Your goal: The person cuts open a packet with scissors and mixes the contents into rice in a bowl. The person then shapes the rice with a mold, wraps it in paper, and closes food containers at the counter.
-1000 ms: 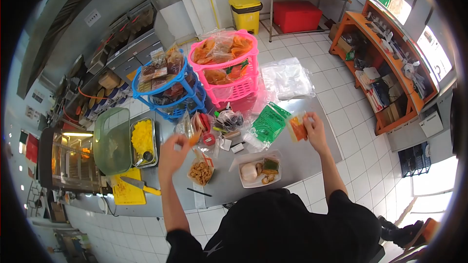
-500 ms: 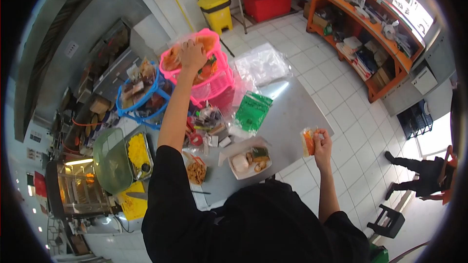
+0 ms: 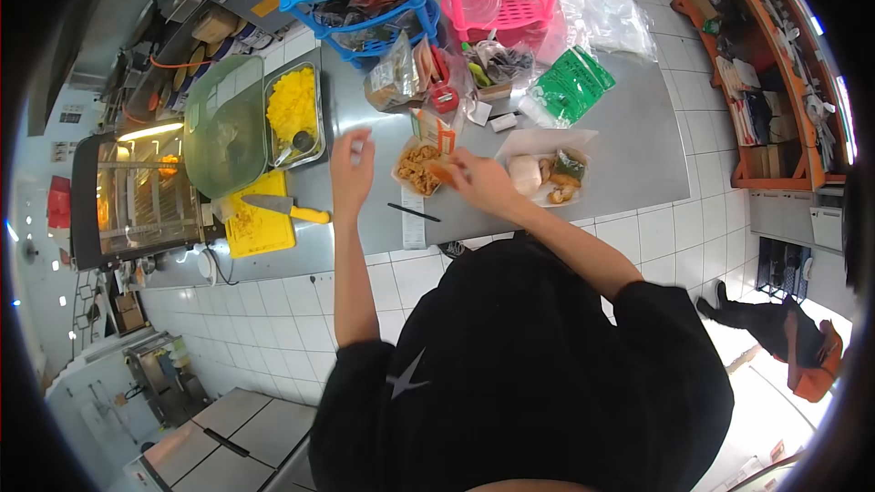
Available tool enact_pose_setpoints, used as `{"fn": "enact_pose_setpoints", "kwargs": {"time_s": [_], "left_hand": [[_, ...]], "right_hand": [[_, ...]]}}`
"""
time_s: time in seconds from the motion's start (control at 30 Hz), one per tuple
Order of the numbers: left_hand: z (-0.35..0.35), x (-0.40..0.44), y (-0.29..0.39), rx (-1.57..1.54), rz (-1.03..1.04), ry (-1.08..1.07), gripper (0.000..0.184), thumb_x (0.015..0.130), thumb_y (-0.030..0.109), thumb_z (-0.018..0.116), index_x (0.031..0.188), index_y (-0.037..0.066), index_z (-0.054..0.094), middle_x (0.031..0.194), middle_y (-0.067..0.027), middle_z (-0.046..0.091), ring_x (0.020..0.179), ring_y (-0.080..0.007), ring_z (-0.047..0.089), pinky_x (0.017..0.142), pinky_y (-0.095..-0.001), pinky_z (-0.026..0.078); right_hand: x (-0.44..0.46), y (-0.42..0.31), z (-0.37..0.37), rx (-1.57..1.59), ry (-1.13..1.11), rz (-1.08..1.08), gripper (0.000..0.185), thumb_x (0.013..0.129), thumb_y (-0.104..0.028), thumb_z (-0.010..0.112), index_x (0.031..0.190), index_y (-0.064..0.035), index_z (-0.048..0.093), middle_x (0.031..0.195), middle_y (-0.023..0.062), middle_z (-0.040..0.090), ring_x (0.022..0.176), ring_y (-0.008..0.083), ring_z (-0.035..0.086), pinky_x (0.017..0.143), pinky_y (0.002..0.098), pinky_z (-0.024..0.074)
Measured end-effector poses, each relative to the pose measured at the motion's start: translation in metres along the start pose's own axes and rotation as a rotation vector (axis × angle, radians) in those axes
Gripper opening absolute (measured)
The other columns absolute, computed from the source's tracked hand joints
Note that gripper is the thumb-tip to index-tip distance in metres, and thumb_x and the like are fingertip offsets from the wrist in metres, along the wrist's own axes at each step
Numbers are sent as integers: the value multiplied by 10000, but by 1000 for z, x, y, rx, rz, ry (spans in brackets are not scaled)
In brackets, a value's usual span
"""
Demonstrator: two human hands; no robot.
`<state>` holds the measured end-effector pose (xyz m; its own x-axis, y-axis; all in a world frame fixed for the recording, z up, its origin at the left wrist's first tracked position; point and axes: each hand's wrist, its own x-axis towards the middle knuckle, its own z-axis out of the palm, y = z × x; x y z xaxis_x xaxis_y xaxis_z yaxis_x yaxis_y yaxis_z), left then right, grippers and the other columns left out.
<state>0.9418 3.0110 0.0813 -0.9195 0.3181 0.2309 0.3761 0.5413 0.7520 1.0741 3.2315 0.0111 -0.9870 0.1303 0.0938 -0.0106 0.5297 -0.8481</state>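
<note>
My left hand is over the metal table, fingers loosely bent and apart, with nothing visible in it. To its right, my right hand pinches a small orange packet at the right side of an open box of fried pieces. Another open white box sits to the right of that hand, with a white round item, a green-topped piece and browned pieces inside. A black pen lies below the fried pieces, across a paper strip.
Blue and pink basket racks stand behind. Green packets lie back right. At left are a tray of yellow food, a green tub and a knife on a yellow board. A person is far right.
My left hand has come back from the pink rack to the table's front. My right hand has brought the orange packet leftward to the box of fried pieces. The view has tilted down.
</note>
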Motion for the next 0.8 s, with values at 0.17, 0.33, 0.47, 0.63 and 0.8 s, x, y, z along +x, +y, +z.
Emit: {"fn": "enact_pose_setpoints", "kwargs": {"time_s": [0.17,0.33,0.47,0.63,0.8], "left_hand": [[-44,-95,-30,-37,-342,30,194,941,115,631,1131,82,655,1075,-14,634,858,-119,531,733,-252,447],[-41,-118,-26,-93,-294,5,186,927,99,629,1111,82,645,1071,-22,636,851,-122,546,662,-284,452],[0,-106,5,-298,-252,-127,195,931,104,631,1123,76,644,1103,-27,643,939,-133,579,702,-285,475],[132,-80,79,-418,82,-265,443,901,61,599,1339,68,534,1369,-106,527,1208,-269,544,998,-384,439],[203,-41,59,-365,323,-409,504,778,-35,526,1274,31,592,1412,-183,488,1295,-382,466,1127,-428,348]], "right_hand": [[26,-16,63,-621,23,-287,287,851,-170,640,1127,-98,615,1058,121,591,905,331,662,669,458,562],[-5,-29,47,-467,-91,-200,278,872,-183,650,1121,-65,618,1042,148,566,961,331,627,748,430,545],[-29,-24,-87,-199,297,-30,353,809,-133,678,1136,-38,586,1132,185,551,1055,362,570,824,427,506],[-56,86,-198,-403,359,93,523,823,-82,615,1339,-92,525,1232,207,537,1183,329,531,991,437,453],[-85,147,-211,47,48,177,501,830,23,501,1278,-155,638,1288,197,534,1251,350,507,1040,433,437]]}}
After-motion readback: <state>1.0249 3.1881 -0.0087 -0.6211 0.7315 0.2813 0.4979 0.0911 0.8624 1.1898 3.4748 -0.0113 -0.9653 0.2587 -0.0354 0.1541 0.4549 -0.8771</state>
